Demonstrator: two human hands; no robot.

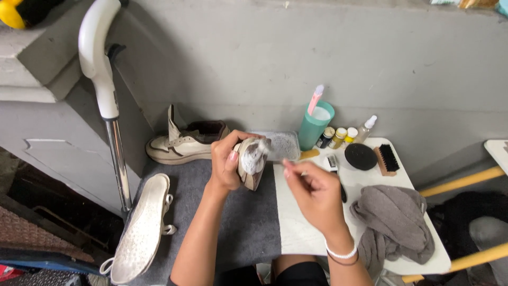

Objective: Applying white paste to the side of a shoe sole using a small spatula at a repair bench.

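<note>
My left hand (226,161) grips a beige and brown shoe (251,165) by its side, toe end up, with white foam on the toe. My right hand (313,193) is just right of it, fingers pinched on a thin brush handle (292,165) whose head meets the foamy toe. Both hands hover above a grey mat (248,222) and a white board (296,233).
A second shoe (185,142) stands at the back left, an insole (140,230) with laces lies left. A clear tray (286,144), teal cup (315,126) with toothbrush, small bottles (338,136), round sponge (360,157), wooden brush (387,159) and grey cloth (394,222) sit right. A crutch (108,95) leans on the wall.
</note>
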